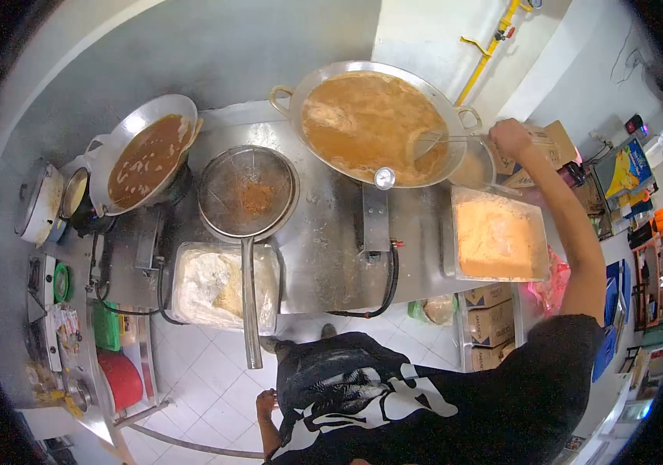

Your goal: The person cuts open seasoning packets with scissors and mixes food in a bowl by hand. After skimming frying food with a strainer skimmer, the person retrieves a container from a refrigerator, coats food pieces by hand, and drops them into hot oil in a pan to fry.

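My right hand (511,139) is closed around the thin handle of a utensil (432,139), whose wire end dips into the right side of a large pan (297,116) of bubbling brown liquid. Beneath that hand sits a round container (475,164), partly hidden behind the pan. A clear tub of orange powder (500,236) stands just below it. My left hand (267,403) hangs low beside the dark shirt, fingers curled; whether it holds anything is hidden.
A round strainer with crumbs (252,198) rests on the steel counter (324,256), its long handle jutting past the front edge. Left of it stands a second pan of brown liquid (149,163). White powder fills a tub (223,287). A cardboard box (552,143) sits at right.
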Motion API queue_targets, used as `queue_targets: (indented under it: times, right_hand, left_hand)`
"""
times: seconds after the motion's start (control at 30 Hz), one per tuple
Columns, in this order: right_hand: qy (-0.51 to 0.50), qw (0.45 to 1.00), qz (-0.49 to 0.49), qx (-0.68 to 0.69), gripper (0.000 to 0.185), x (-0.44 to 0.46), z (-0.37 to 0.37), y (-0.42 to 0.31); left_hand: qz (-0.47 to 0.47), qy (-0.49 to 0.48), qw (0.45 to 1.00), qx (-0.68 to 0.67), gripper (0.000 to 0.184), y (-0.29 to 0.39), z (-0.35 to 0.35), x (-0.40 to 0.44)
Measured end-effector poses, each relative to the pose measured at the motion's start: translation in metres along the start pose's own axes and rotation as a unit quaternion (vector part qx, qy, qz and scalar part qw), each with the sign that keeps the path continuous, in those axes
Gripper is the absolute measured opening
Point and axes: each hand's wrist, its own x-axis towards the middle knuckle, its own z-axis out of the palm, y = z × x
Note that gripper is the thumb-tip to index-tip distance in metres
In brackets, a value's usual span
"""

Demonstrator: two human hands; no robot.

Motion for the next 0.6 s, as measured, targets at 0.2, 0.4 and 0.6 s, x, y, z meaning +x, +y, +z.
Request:
queue_targets:
  times: [0.2,0.4,0.6]
  right_hand:
    - [0.035,0.999,-0.005,0.038,0.019,0.011,-0.001,-0.039]
    - [0.057,0.995,0.067,0.048,0.020,0.016,0.015,-0.074]
    - [0.225,0.959,0.141,0.099,0.017,-0.026,-0.011,-0.031]
  left_hand:
    - [0.001,-0.013,0.998,-0.056,0.031,-0.011,-0.005,0.005]
    - [0.065,-0.024,0.995,0.078,0.034,0.022,-0.029,-0.022]
    - [0.052,0.025,0.996,-0.068,0.035,-0.009,-0.059,-0.020]
